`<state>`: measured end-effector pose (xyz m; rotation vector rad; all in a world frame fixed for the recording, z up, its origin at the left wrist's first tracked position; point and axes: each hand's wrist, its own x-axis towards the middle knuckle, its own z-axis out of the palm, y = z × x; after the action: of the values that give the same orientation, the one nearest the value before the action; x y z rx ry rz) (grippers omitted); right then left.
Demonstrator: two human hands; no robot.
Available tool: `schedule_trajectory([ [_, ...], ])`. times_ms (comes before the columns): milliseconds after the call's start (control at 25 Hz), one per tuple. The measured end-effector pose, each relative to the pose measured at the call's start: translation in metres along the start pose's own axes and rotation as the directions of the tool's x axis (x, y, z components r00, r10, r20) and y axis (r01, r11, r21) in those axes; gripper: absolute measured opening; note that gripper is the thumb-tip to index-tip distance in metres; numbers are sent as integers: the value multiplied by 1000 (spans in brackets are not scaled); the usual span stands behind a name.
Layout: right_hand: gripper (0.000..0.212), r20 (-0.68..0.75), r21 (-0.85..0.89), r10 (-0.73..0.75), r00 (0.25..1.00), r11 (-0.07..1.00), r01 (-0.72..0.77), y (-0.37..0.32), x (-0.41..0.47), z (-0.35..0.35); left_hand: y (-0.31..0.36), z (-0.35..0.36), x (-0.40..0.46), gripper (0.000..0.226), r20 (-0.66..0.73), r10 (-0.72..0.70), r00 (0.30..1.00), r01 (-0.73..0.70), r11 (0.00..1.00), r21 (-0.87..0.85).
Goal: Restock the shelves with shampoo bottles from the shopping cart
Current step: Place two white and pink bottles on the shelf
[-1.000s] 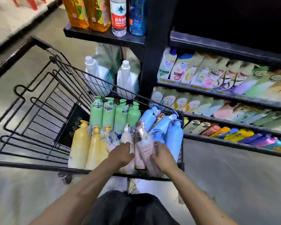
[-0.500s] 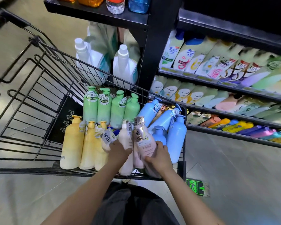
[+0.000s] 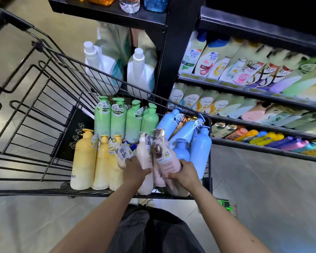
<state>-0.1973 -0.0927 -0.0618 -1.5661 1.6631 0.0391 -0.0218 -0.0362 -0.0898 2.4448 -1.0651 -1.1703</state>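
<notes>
store aisle, wire cart (image 3: 44, 99). left hand (image 3: 135, 168) gripped cream bottle (image 3: 144, 157), right hand (image 3: 185, 173) wrapped pink bottle (image 3: 167, 159); best lifted straight up, clearing neighbours.

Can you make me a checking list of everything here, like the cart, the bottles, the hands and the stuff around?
Surface: black wire shopping cart on a grey tiled floor.
Job's things: green, yellow, blue, cream and pink pump bottles stand in the cart.
Clutter: two white jugs behind the cart.
Grippers: left hand grips a cream bottle; right hand grips the pink bottle.
Cables: nothing seen.
Surroundings: black shelves stocked with shampoo.
</notes>
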Motion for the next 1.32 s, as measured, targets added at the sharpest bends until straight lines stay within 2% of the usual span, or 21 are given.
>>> schedule_trajectory([
  [200, 50, -58, 202, 35, 998, 979, -23, 8, -3, -2, -2, -4, 3, 70, -12, -50, 999, 49, 995, -89],
  [400, 42, -103, 503, 169, 980, 859, -95, 19, -8, -18, -1, -7, 0, 59, -36, -1, 999, -4, 991, -133],
  [560, 36, -90, 626, 189, 978, 774, -92, 21, -15, -33, -3, -21, -3, 54, 37, -27, 999, 38, 943, -332],
  [720, 39, -67, 703, 176, 982, 707, -79, 20, -20, -45, 13, -48, -6, 45, 105, 71, 992, 0, 828, -561],
  [880, 38, -104, 750, 175, 979, 660, -39, 14, -25, -63, 44, -72, -7, 64, 251, 221, 942, 40, 670, -741],
  [1040, 46, -158, 816, 183, 970, 578, 24, 7, -39, -99, 88, -83, -18, 19, 352, 332, 875, 74, 626, -776],
  [1160, 35, -191, 849, 153, 970, 522, 85, 9, -53, -130, 125, -76, -28, 32, 416, 406, 814, 125, 576, -808],
  [1320, 38, -233, 855, 108, 966, 497, 151, 31, -74, -178, 181, -38, -57, 21, 482, 430, 764, 207, 544, -813],
])
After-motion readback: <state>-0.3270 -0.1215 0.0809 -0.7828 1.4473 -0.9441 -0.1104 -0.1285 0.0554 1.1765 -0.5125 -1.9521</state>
